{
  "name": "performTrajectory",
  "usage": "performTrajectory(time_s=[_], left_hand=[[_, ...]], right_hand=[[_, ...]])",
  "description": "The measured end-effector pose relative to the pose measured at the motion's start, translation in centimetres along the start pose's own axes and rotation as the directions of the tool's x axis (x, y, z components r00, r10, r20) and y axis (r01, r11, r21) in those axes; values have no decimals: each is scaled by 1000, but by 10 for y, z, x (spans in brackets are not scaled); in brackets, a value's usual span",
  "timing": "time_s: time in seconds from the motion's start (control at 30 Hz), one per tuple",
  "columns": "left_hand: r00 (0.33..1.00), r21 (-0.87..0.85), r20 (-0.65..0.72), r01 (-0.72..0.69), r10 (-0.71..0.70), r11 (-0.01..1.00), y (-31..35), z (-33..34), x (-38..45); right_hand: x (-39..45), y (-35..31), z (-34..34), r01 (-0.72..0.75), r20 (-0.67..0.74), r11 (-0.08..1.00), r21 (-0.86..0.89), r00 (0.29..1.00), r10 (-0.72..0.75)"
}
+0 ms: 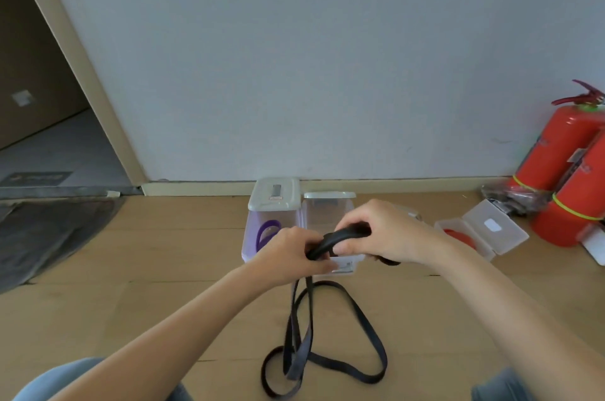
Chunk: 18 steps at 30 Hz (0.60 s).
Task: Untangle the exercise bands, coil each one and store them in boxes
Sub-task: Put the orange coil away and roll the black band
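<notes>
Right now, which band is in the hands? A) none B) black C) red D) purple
B: both the left hand and the right hand grip the black band, the rest trailing on the floor; the purple band lies in a box.

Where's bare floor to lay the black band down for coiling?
Bare floor lies left of the purple-band box, up to the dark mat. Crowded: right side, around the red-band box and extinguishers; the black band loops below both hands.
</notes>
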<state>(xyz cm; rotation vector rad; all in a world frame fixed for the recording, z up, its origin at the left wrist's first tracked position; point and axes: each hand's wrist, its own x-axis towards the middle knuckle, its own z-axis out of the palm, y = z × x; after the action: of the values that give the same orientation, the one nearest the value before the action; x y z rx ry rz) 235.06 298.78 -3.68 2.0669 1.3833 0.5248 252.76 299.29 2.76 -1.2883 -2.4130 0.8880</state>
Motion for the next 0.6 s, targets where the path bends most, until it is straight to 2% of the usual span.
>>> performTrajectory(time_s=[0.07,0.17,0.23,0.27,0.3,0.37,0.43,0.47,0.5,0.53,0.6], left_hand=[[998,-76,-54,29,-33,997,-5,2,7],[991,-190,96,110,-93,976,-12,17,7],[972,-117,197,152,-127,982,-17,27,4],[968,-91,198,174,-154,980,-19,26,3],[972,-114,154,195,-177,974,-18,19,4],[975,-276,-72,182,-209,944,-10,-11,8],[932,-439,-342,-45,-121,897,3,-50,5],[915,-435,-402,-170,-21,884,10,-65,1],[919,-361,-389,-219,68,907,16,-72,-3],[941,-222,-320,-189,112,956,21,-71,-6],[985,79,-149,-81,92,994,23,-54,-9]], right_hand=[[0,3,-3,30,-78,996,83,997,-24],[0,1,-3,121,-236,938,324,971,-43],[-1,2,-4,177,-332,860,479,943,-10],[-2,5,-7,187,-378,823,537,925,37],[-3,8,-11,182,-413,804,565,907,85],[-6,18,-19,108,-428,844,525,891,153],[-9,29,-23,-44,-311,943,331,938,153],[-10,32,-23,-108,-211,973,205,966,151],[-12,34,-20,-143,-101,981,129,982,157],[-12,35,-16,-165,-4,980,110,986,166],[-12,36,-8,-152,66,976,158,987,143]])
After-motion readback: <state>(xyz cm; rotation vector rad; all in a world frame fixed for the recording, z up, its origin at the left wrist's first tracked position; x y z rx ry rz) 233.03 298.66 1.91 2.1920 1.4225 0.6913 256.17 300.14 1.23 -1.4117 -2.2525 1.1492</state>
